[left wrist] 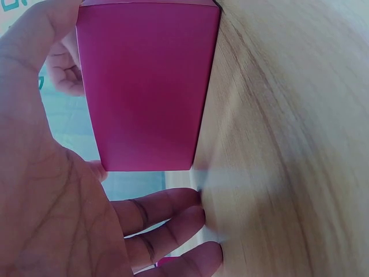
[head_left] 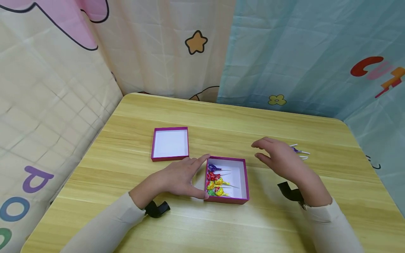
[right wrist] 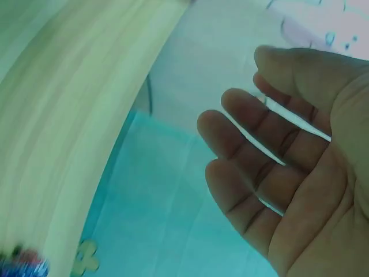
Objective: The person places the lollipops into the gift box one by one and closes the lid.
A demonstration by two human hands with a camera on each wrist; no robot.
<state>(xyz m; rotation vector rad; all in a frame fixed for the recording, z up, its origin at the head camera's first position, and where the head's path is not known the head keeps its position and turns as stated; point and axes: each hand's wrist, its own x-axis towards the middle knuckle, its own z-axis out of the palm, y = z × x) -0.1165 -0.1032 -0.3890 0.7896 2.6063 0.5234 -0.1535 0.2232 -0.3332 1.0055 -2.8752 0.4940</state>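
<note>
An open magenta box point(head_left: 245, 181) with a white inside stands on the table, holding several wrapped lollipops point(head_left: 218, 181) in purple, red, yellow and green along its left part. My left hand point(head_left: 181, 177) spans the box's left side, thumb at the near corner and index finger at the far one. In the left wrist view, the box's side wall point(left wrist: 147, 86) fills the space beside the palm, the other fingers spread below. My right hand point(head_left: 281, 158) hovers right of the box, fingers loosely bent and holding nothing. More lollipops point(head_left: 295, 150) lie just beyond it, partly hidden.
A matching magenta lid point(head_left: 188, 146), white inside up, lies behind and left of the box. The wooden table point(head_left: 237, 123) ends at a printed curtain point(head_left: 269, 52) at the back. Black straps point(head_left: 156, 209) hang at both wrists.
</note>
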